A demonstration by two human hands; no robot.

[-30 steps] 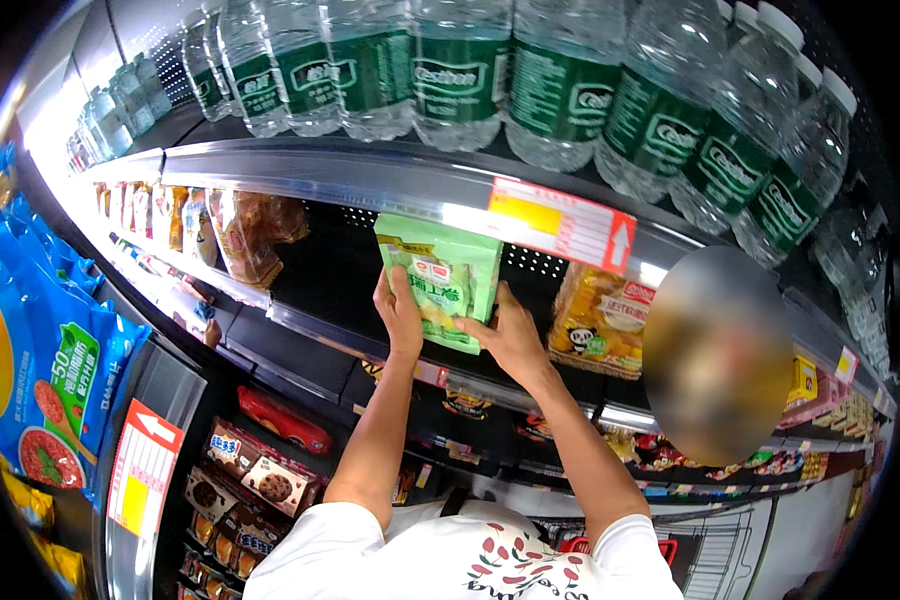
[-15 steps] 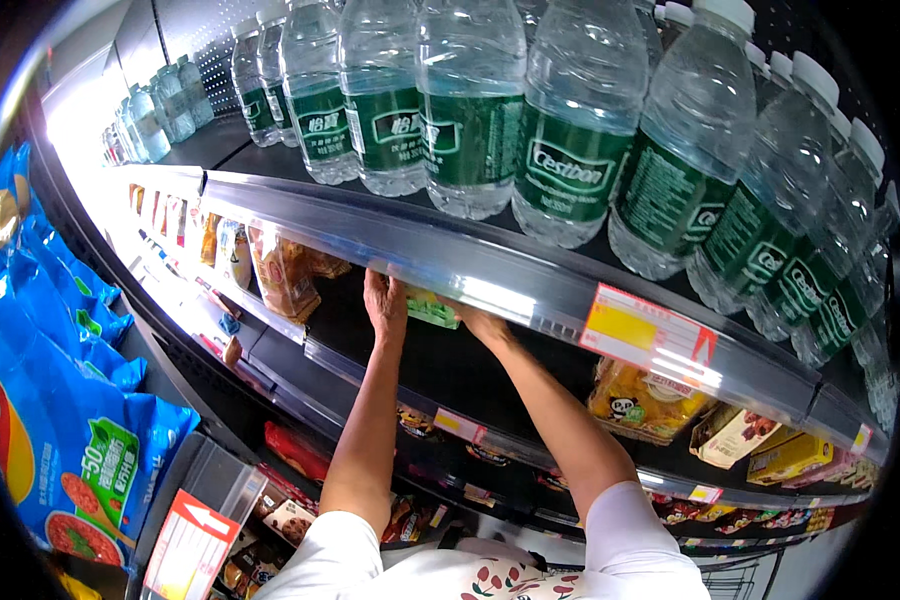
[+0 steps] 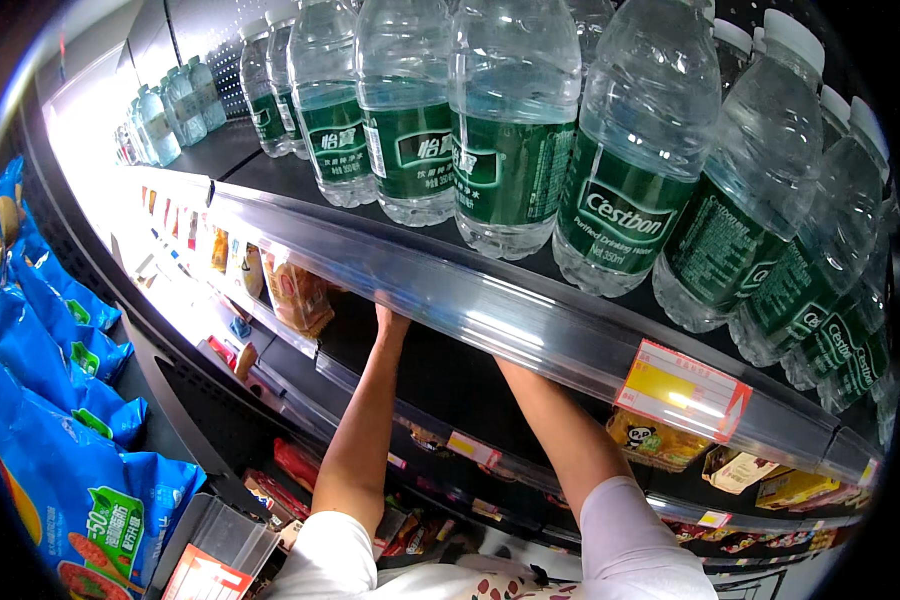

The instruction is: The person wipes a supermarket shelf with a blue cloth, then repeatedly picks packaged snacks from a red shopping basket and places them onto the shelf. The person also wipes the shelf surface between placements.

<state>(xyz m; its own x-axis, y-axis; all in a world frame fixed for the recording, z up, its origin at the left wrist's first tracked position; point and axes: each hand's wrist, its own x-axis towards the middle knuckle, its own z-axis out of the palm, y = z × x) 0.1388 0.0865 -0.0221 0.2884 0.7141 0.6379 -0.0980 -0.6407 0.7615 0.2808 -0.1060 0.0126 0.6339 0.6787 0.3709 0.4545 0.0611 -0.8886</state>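
Note:
Both my arms reach up and into a dark shelf bay under a shelf of water bottles. Only the heel of my left hand (image 3: 390, 322) shows, right at the clear front rail (image 3: 490, 312) of the upper shelf; its fingers are hidden behind the rail. My right forearm (image 3: 560, 430) goes up beside it, and its hand is wholly hidden behind the same rail. The green package from the earlier frames cannot be seen. A clear-wrapped orange snack pack (image 3: 298, 297) stands just left of my left hand.
Clear water bottles with green labels (image 3: 510, 130) fill the shelf above. A red and yellow price tag (image 3: 682, 390) hangs on the rail at right, with a yellow snack bag (image 3: 655, 440) below it. Blue chip bags (image 3: 60, 450) hang at left. Lower shelves hold small snack packs.
My view has moved closer and up under the bottle shelf. The green package and both hands have gone deeper into the bay, behind the rail.

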